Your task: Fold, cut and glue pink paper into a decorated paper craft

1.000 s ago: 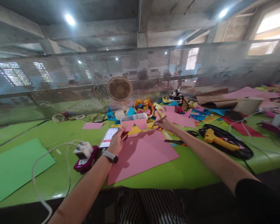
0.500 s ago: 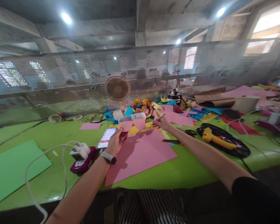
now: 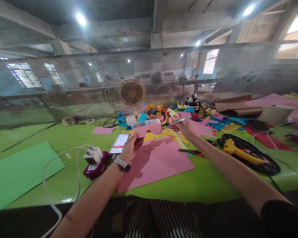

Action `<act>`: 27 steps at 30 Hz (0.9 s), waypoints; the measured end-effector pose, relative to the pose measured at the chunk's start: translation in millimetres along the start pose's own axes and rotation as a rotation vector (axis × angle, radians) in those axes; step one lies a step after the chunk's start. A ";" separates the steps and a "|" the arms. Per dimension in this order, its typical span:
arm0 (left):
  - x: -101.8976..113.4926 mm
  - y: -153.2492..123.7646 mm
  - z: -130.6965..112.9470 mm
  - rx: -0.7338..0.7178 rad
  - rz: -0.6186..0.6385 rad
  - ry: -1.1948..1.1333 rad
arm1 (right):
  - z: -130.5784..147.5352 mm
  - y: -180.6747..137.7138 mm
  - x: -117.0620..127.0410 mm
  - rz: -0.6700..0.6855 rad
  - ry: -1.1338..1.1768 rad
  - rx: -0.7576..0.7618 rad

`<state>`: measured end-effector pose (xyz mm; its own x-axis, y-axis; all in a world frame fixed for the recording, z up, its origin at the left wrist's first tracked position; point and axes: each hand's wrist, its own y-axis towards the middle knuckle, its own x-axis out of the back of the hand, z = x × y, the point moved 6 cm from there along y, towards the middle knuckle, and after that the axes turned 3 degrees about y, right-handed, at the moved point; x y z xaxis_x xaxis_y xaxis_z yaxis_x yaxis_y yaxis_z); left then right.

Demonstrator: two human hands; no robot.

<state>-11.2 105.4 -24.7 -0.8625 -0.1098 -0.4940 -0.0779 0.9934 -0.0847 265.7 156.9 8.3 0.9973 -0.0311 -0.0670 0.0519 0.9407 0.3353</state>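
Note:
My left hand [image 3: 130, 149], wearing a grey-banded watch [image 3: 122, 163], pinches the left end of a pink paper cutout [image 3: 152, 129] with notched lower edges and small green marks at that end. It is raised above a large pink paper sheet [image 3: 159, 162]. My right hand [image 3: 186, 129] is closed around a slim silver pen-like tool [image 3: 183, 119], held to the right of the cutout and apart from it. A lit phone [image 3: 121, 143] lies beside my left hand. Behind the cutout is a clear cylindrical bottle [image 3: 145, 123]. Black scissors [image 3: 190, 151] rest at the sheet's right edge.
A small fan [image 3: 132, 94] and coloured paper scraps [image 3: 159, 110] fill the back. On the right, a yellow glue gun [image 3: 240, 153] lies in a black tray [image 3: 273, 167]. A purple power strip [image 3: 95, 168] with white cables and green paper [image 3: 22, 172] are left.
The view has swung slightly left, so everything appears further right. My right hand with the tool has drawn a little to the right, away from the cutout. My left hand keeps its pinch.

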 end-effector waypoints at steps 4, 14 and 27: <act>-8.2 -9.4 7.4 0.025 0.056 0.002 | 20.9 -22.1 -23.5 0.042 0.090 0.041; -23.2 -26.7 10.6 0.074 0.150 0.036 | 32.1 -59.8 -78.2 0.251 0.164 -0.011; -33.7 -35.3 10.2 0.033 0.311 0.231 | 41.9 -59.0 -74.1 0.322 0.159 0.035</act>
<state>25.7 73.7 -13.9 -0.9325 0.2113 -0.2931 0.2183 0.9758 0.0089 191.0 89.5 33.0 0.9423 0.3205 -0.0972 -0.2590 0.8814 0.3951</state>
